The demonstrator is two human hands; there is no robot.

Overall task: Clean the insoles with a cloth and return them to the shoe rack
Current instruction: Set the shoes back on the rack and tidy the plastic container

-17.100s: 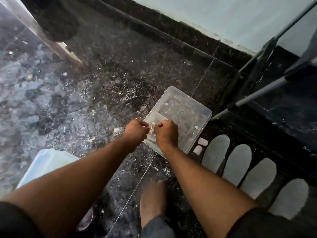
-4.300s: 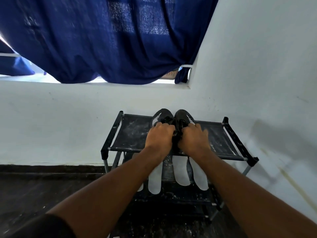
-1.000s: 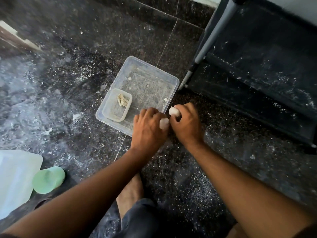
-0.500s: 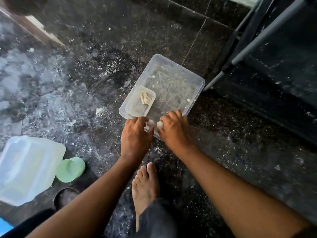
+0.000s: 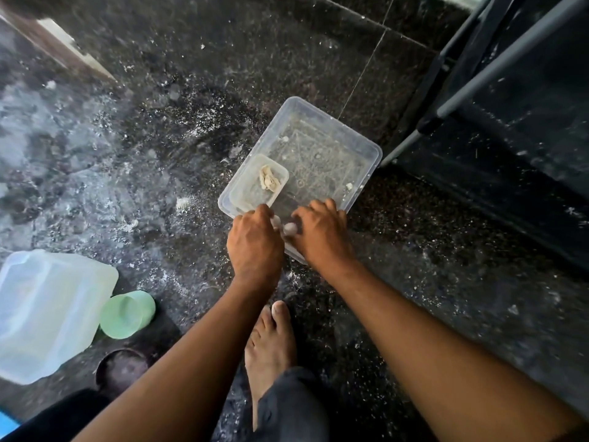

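Cloth [image 5: 269, 182] in tub inside clear bin [image 5: 366, 148]; both hands [image 5: 255, 247] [image 5: 322, 237] pinching white pieces at near rim.

Crumpled cloth sitting in its little tray, rack off to the side

The cloth [image 5: 269, 181] is a small beige wad, all scrunched up, lying in the small inner tray [image 5: 251, 193] at the near left corner of the clear plastic tub [image 5: 366, 148] on the floor. The shoe rack [image 5: 497, 100], black with grey tubes, stands just right of the tub.
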